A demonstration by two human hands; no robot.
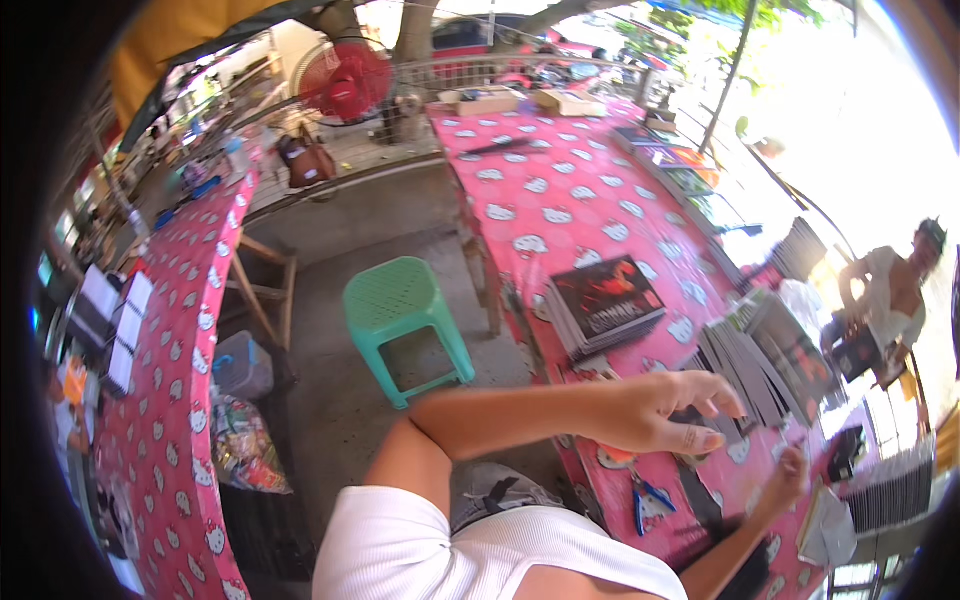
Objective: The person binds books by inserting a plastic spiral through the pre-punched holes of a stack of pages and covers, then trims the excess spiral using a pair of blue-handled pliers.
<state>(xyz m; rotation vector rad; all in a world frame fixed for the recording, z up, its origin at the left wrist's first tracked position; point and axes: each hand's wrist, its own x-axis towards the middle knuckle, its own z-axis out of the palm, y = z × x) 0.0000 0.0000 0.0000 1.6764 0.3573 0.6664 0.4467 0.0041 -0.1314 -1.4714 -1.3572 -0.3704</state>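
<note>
Ribbed white shirt (520,560) fills my near view. I see the left hand (660,410) loosely open, apparently empty, by the fanned sheets (742,365); whether they touch, I can't tell. The right hand (787,480) is curled, contents unclear. I'd take sheets singly, by their edges. They look thin, grey, and flat against the pink, patterned surface (590,205).

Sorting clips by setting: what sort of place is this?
Probably a small open-air workshop or stall: a long pink-covered table bears a stack of flat, dark printed items and blue-handled pliers, with a tree trunk beyond it.
</note>
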